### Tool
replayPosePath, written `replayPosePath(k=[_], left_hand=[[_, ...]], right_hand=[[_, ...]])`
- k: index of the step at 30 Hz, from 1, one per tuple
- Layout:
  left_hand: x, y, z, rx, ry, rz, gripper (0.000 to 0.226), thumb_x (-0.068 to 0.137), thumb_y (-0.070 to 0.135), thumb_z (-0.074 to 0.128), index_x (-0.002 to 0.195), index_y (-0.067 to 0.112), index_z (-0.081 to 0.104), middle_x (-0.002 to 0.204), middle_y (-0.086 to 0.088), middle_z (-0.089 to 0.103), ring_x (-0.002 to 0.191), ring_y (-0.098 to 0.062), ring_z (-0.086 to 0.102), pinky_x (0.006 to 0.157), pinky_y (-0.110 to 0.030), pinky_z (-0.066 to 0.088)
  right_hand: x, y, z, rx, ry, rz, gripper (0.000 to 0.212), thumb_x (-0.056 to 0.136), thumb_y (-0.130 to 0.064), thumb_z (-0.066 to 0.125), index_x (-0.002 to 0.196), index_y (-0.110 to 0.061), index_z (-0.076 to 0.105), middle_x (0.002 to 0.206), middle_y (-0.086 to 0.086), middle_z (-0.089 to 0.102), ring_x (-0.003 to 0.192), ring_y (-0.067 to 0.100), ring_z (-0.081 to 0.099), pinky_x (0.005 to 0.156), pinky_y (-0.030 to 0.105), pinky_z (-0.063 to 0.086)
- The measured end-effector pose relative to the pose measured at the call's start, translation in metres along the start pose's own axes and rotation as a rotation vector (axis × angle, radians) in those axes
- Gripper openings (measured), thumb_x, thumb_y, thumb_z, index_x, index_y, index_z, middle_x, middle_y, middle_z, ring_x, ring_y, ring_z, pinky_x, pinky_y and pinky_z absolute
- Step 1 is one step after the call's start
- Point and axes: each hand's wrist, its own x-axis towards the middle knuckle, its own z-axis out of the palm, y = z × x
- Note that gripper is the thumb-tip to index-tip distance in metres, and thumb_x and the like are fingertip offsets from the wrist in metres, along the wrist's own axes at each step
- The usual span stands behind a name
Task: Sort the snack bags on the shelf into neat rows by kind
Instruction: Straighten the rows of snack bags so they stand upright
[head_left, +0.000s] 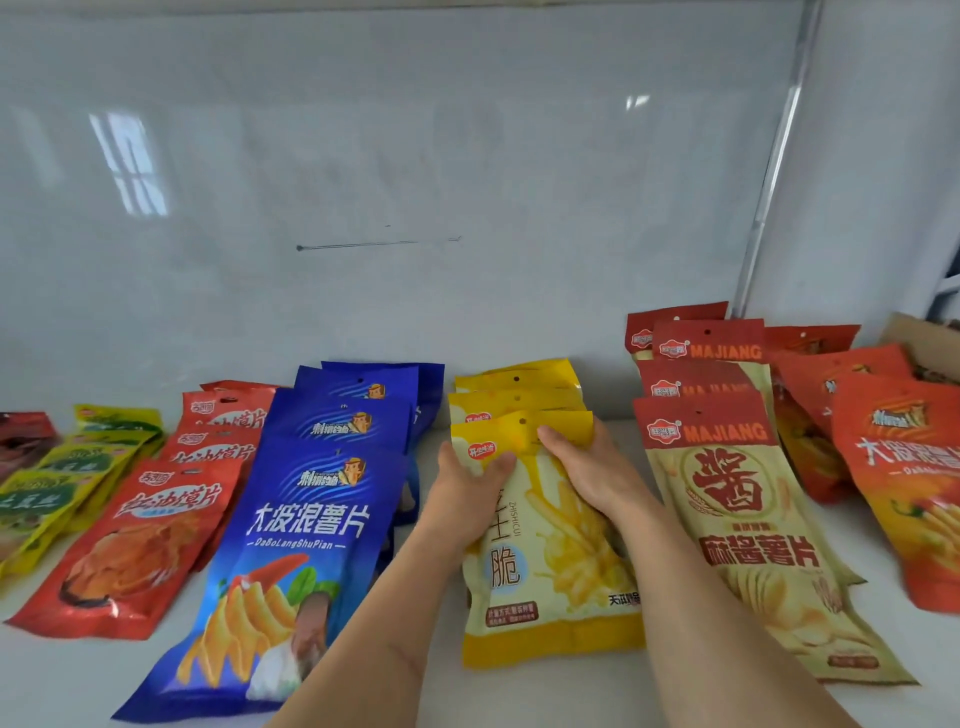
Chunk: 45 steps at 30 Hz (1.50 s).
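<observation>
2 bare hands meet on the front yellow fries bag, the landmark near the middle of the white shelf. The left hand grips the bag's upper left edge, thumb curled over the pink logo; the right hand lies over the upper right part, its fingers bent across the yellow header beside the punched hang hole. This bag has a yellow top band, a cream middle printed with golden fries and dark lettering, and a yellow bottom strip. Behind it, 2 more yellow bags of the same kind overlap toward the whiteboard, only their tops showing.

Just left of the yellow bag lies a row of blue potato-chip bags, at least 3 overlapping, the front one showing white characters, the line "DaBoLangShuPian" and ridged chips. Farther left sits a row of red bags with orange slices pictured, and beyond those a row of yellow-green bags; a dark red pack at the far left edge is too cut off to read.

Just right of the yellow bag, tan MAJIANG bags with red headers and a large red character in a circle overlap in a row. Farther right lie orange-red bags, partly cropped, with a cardboard box corner behind them.
</observation>
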Motion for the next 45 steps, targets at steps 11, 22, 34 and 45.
replayPosePath(k=[11, 22, 34, 45], left_hand=[[0.010, -0.007, -0.005, 0.096, -0.029, 0.081, 0.076, 0.087, 0.060, 0.063, 0.145, 0.025, 0.028, 0.127, 0.004, 0.061, 0.107, -0.017, 0.065, 0.083, -0.035, 0.056], [-0.030, 0.016, -0.002, 0.547, 0.227, 0.299, 0.086, 0.097, 0.053, 0.049, 0.159, 0.010, 0.006, 0.168, -0.008, -0.004, 0.154, -0.028, 0.000, 0.122, -0.043, 0.011], [-0.092, -0.040, 0.023, 1.123, -0.101, 0.441, 0.074, 0.086, 0.078, -0.001, 0.152, 0.047, -0.013, 0.164, 0.012, -0.023, 0.148, -0.025, -0.031, 0.117, -0.057, -0.013], [-0.080, -0.043, 0.014, 1.065, -0.137, 0.476, 0.078, 0.081, 0.082, -0.002, 0.151, 0.049, -0.009, 0.162, 0.016, -0.021, 0.149, -0.020, -0.025, 0.121, -0.050, 0.009]], right_hand=[[-0.001, 0.002, 0.005, -0.140, 0.054, 0.074, 0.092, 0.074, -0.078, 0.057, 0.144, -0.021, 0.040, 0.140, 0.008, 0.053, 0.126, 0.032, 0.053, 0.105, 0.050, 0.043], [0.016, -0.044, -0.002, -0.637, 0.184, -0.126, 0.101, 0.080, -0.079, 0.046, 0.157, -0.024, 0.009, 0.164, 0.007, 0.014, 0.149, 0.031, 0.016, 0.115, 0.054, 0.020], [0.052, -0.036, 0.015, -0.885, -0.106, -0.250, 0.090, 0.076, -0.091, 0.016, 0.153, -0.044, 0.020, 0.166, -0.008, 0.005, 0.152, 0.027, -0.003, 0.117, 0.058, 0.009], [0.062, -0.025, 0.026, -0.801, -0.158, -0.148, 0.103, 0.064, -0.098, 0.024, 0.150, -0.041, 0.032, 0.164, -0.003, 0.018, 0.149, 0.028, 0.019, 0.117, 0.056, 0.020]])
